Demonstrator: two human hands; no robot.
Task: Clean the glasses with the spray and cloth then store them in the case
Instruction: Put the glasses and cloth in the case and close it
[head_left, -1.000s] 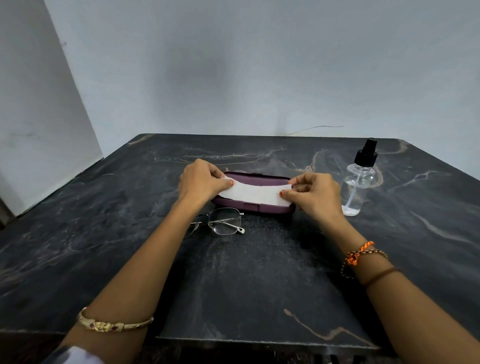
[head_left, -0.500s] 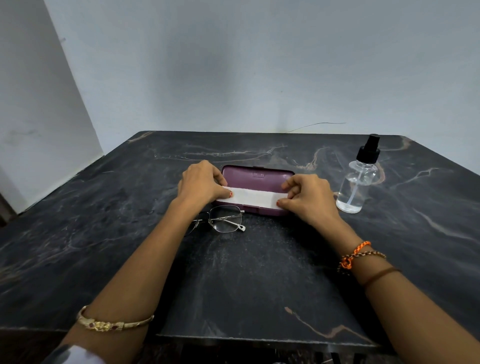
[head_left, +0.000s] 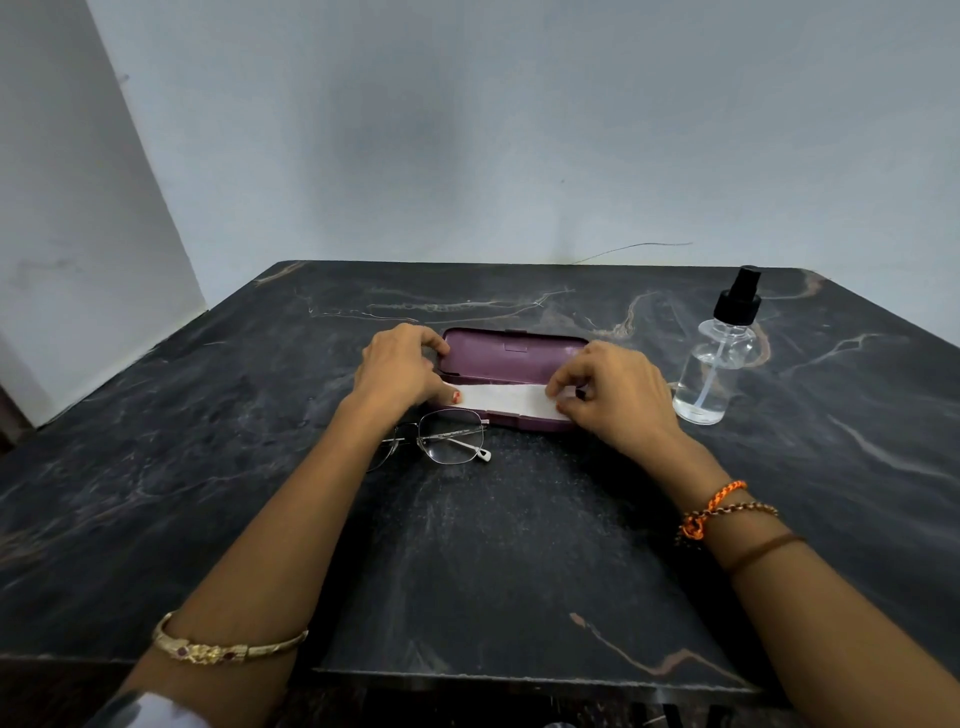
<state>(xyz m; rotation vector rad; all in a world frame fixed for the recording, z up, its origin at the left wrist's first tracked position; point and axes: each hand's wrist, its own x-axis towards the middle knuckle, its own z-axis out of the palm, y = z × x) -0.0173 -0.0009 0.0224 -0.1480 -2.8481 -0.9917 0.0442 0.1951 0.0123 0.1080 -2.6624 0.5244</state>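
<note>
Both hands, left (head_left: 397, 371) and right (head_left: 615, 397), pinch the folded cloth (head_left: 506, 399) ends over the open case (head_left: 511, 358). Lift it level, clear of the glasses (head_left: 449, 439) on the counter (head_left: 493, 545).

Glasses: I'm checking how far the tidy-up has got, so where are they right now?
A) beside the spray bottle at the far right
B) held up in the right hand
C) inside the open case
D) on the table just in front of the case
D: the glasses lie folded on the dark table, just in front of the open purple case, while both hands hold the white cloth over the case.
</note>
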